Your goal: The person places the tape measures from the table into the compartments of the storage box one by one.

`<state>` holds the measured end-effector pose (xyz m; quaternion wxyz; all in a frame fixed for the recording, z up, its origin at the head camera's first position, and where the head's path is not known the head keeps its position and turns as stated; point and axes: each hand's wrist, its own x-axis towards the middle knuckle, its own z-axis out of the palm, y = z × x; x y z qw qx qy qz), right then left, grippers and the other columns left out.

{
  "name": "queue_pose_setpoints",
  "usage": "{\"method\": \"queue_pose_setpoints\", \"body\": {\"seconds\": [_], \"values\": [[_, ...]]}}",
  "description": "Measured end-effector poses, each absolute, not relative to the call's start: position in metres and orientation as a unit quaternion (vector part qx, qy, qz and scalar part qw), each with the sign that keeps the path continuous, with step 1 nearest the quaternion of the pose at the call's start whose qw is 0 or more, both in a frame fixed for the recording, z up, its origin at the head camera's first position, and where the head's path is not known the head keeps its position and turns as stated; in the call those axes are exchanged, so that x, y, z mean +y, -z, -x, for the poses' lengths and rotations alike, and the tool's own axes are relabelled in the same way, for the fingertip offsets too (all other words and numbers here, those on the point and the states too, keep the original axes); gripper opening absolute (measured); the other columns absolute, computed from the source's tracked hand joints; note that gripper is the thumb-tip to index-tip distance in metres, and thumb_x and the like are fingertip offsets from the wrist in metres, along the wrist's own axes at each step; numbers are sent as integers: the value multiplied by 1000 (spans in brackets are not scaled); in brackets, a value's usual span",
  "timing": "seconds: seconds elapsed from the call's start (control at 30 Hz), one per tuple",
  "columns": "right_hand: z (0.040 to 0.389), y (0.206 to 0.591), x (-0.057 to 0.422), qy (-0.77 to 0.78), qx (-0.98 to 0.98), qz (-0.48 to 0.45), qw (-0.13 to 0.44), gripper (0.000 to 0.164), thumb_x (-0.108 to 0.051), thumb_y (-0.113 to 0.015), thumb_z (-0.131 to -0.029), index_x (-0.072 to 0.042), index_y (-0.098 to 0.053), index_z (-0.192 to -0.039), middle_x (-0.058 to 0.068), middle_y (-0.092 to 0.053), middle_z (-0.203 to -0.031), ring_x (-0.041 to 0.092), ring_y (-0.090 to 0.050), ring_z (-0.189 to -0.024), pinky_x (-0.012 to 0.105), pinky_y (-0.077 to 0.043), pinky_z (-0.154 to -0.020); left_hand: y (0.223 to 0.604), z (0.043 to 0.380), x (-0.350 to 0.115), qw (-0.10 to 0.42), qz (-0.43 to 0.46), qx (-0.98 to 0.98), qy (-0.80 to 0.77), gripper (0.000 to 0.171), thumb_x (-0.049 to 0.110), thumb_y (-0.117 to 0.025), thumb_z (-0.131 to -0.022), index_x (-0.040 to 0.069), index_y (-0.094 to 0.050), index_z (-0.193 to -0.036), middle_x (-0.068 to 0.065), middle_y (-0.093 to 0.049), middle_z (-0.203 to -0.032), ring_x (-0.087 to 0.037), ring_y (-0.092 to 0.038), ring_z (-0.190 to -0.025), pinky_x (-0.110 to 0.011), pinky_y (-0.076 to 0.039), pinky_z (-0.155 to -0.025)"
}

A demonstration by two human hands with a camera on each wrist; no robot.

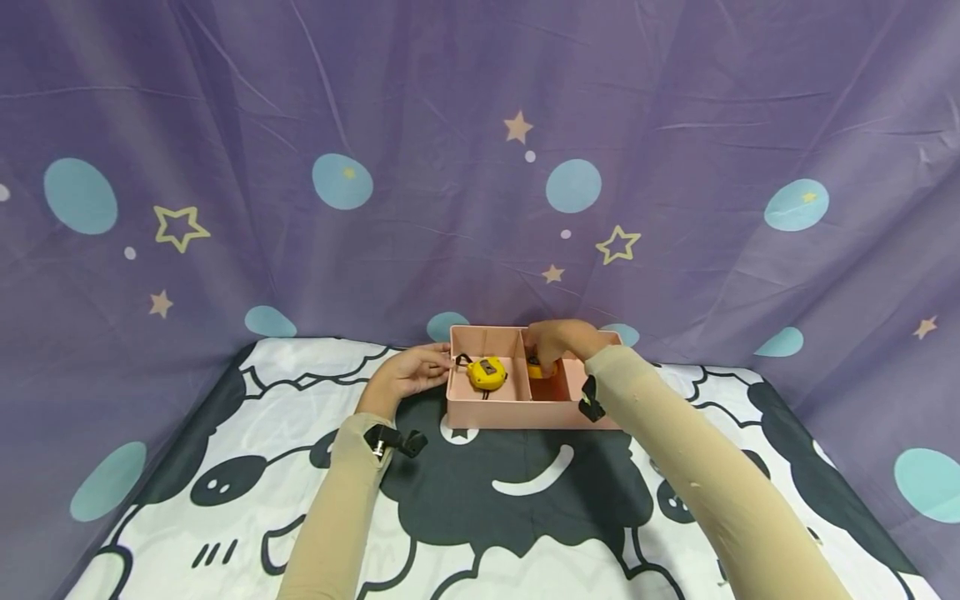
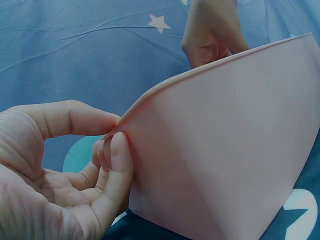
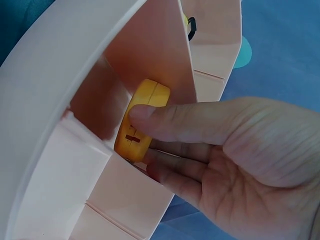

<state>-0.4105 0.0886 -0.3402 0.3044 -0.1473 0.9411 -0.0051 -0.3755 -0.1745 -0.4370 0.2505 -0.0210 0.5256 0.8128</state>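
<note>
A pink divided box (image 1: 525,415) stands at the back of the cloth-covered surface. My left hand (image 1: 408,372) pinches the rim at its left end, and the left wrist view shows the fingertips at the box wall (image 2: 210,135). In the left compartment lies a yellow tape measure (image 1: 487,374) with a black strap. Reaching down into the middle compartment, my right hand (image 1: 558,340) grips a second yellow tape measure (image 3: 150,92). Its thumb is on the near face, with the fingers partly hidden behind. That tape measure stands on edge beside the divider (image 3: 155,55).
A black-and-white cartoon-print cloth (image 1: 525,517) covers the surface in front of the box. Right behind the box hangs a purple curtain (image 1: 450,275) with stars and blue ovals. The right forearm partly covers the box's right compartment (image 1: 576,379).
</note>
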Motion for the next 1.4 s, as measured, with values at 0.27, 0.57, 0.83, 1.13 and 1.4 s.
{"method": "queue_pose_setpoints", "body": {"seconds": [0.27,0.57,0.83,1.13,1.4], "values": [[411,338,86,15,944,109,312,33,1,-76,-80,-17,-63,-104,6,-54,-99,32,-53,-111,57,-46,-96,438,378,-175,254,30,526,-811,29,-9,-50,-97,9,-45,-118,-3,-68,-83,-11,-66,-72,-20,-57,-67],[415,347,86,31,935,165,313,37,9,-75,-80,-9,-61,-110,8,-55,-98,26,-55,-98,42,-59,-91,439,380,-175,254,33,526,-811,34,-9,-51,-97,7,-43,-126,-2,-70,-80,-11,-67,-72,-20,-57,-66],[417,350,87,-31,931,246,269,40,-1,-82,-79,-4,-68,-116,8,-67,-110,20,-58,-94,36,-58,-92,438,378,-175,254,34,527,-810,39,-9,-51,-97,5,-41,-131,-2,-70,-81,-11,-67,-73,-20,-57,-67],[418,360,90,-41,930,275,242,39,-5,-88,-73,-6,-73,-108,5,-69,-100,19,-55,-89,27,-56,-81,438,378,-175,258,37,525,-810,32,-9,-50,-97,8,-44,-124,-2,-70,-81,-11,-68,-74,-21,-57,-68],[421,364,88,-42,933,258,246,44,-4,-89,-74,-5,-72,-115,6,-69,-107,20,-54,-91,28,-57,-84,437,377,-175,258,30,527,-809,39,-9,-51,-96,6,-42,-131,-2,-71,-83,-10,-68,-74,-20,-57,-69]]}}
